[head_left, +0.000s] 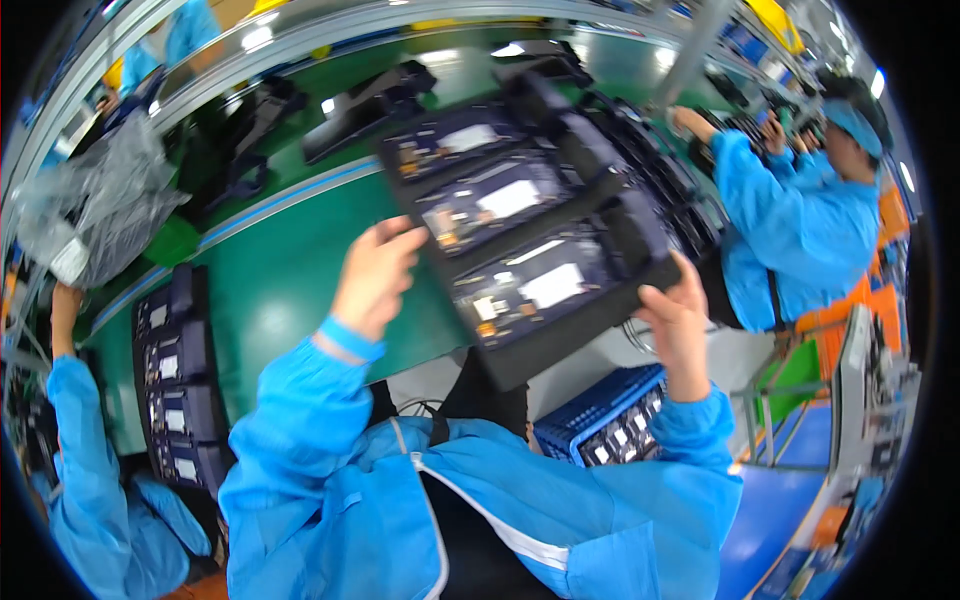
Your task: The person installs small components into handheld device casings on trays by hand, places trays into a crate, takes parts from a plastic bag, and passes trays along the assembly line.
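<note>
A black tray [505, 368], tilted and a little blurred, is held out in front of me over the bench's near edge. It carries several dark electronic units [535, 280], each with bare circuitry and a white rectangle. My left hand [375, 278] grips the tray's left edge, its fingers curled there. At the right near corner my right hand [680, 318] is closed on the edge, thumb uppermost. Parts of the fingers on both hands are hidden by the tray.
A green bench [290, 260] runs across in front of me. A similar loaded tray [215, 425] lies at left by a co-worker's sleeve [85, 440]. Bagged items [100, 195] stand beyond. A blue crate [575, 405] of units sits low right; another person [790, 225] works at far right.
</note>
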A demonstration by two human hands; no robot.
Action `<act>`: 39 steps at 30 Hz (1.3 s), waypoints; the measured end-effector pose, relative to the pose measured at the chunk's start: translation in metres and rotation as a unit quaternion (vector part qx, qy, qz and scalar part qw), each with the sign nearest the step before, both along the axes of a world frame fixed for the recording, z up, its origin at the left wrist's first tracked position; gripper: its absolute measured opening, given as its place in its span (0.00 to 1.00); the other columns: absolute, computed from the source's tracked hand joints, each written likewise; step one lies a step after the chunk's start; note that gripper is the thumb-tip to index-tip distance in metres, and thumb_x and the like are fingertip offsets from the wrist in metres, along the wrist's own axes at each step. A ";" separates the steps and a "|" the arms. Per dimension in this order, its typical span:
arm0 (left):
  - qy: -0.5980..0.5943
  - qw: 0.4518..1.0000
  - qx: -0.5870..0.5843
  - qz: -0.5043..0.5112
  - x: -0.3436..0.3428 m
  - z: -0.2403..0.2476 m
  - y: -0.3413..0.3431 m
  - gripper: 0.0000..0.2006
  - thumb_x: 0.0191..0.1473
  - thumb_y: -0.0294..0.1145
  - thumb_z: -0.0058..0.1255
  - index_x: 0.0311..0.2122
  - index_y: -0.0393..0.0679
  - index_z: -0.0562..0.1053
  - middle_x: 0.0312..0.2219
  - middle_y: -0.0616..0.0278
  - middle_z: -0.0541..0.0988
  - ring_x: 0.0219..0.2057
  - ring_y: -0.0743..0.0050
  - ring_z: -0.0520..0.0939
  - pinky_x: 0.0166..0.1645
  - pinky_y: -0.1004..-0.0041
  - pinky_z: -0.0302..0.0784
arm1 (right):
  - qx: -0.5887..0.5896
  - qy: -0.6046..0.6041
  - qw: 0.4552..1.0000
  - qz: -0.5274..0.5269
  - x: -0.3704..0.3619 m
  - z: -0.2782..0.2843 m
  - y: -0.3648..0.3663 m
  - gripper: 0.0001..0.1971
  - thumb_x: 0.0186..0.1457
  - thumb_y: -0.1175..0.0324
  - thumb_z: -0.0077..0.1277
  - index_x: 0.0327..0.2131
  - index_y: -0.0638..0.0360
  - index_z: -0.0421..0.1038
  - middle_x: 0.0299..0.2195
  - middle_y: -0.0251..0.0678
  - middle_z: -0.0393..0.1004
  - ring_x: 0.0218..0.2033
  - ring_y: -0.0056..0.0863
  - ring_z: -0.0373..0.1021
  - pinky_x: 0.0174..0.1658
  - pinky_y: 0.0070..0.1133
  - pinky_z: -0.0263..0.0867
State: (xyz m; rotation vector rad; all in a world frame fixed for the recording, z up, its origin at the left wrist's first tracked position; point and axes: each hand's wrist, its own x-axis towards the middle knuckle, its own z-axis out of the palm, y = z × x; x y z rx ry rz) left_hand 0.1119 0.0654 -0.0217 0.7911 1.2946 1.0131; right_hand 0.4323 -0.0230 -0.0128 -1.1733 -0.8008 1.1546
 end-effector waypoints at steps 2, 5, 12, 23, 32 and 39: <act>-0.010 0.999 0.010 -0.035 0.041 0.007 0.012 0.25 0.44 0.30 0.52 0.48 0.30 0.63 0.25 0.61 0.70 0.19 0.84 0.66 0.19 0.83 0.60 | -0.006 -0.059 0.998 -0.014 0.045 0.007 0.007 0.29 0.45 0.82 0.47 0.53 0.59 0.52 0.39 0.37 0.68 0.35 0.27 0.70 0.32 0.20 0.71; -0.025 0.997 0.046 -0.059 0.104 -0.016 0.045 0.23 0.43 0.28 0.53 0.45 0.32 0.64 0.24 0.60 0.70 0.20 0.79 0.68 0.21 0.78 0.65 | -0.010 -0.081 0.996 -0.044 0.099 0.017 0.006 0.27 0.46 0.82 0.45 0.52 0.59 0.54 0.41 0.38 0.66 0.37 0.28 0.68 0.34 0.20 0.70; 0.003 0.999 0.009 0.034 0.195 -0.057 0.065 0.08 0.39 0.23 0.48 0.29 0.36 0.69 0.28 0.54 0.75 0.32 0.63 0.75 0.35 0.69 0.68 | -0.068 -0.177 0.980 -0.059 0.172 0.002 0.006 0.28 0.48 0.82 0.47 0.54 0.61 0.52 0.36 0.36 0.68 0.32 0.21 0.68 0.29 0.17 0.69; -0.037 0.988 0.136 0.068 0.201 -0.031 0.011 0.11 0.52 0.30 0.37 0.34 0.35 0.70 0.30 0.48 0.75 0.30 0.54 0.76 0.35 0.65 0.70 | 0.049 -0.682 0.726 -0.071 0.248 0.018 -0.003 0.21 0.54 0.69 0.46 0.51 0.61 0.59 0.45 0.37 0.65 0.39 0.23 0.63 0.40 0.16 0.60; -0.136 0.930 0.281 -0.195 0.010 0.009 -0.191 0.13 0.57 0.32 0.38 0.45 0.39 0.68 0.29 0.63 0.76 0.32 0.79 0.74 0.39 0.79 0.70 | 0.072 -0.218 0.884 0.407 -0.143 0.062 0.014 0.13 0.53 0.73 0.42 0.42 0.66 0.66 0.42 0.42 0.68 0.40 0.28 0.68 0.40 0.22 0.66; -0.048 0.936 0.081 0.338 -0.119 -0.056 -0.341 0.09 0.55 0.31 0.43 0.39 0.40 0.72 0.28 0.65 0.75 0.20 0.92 0.66 0.22 0.88 0.60 | -0.247 -0.002 0.727 0.641 -0.309 -0.018 -0.041 0.21 0.56 0.71 0.41 0.51 0.71 0.54 0.48 0.49 0.63 0.47 0.37 0.64 0.48 0.26 0.63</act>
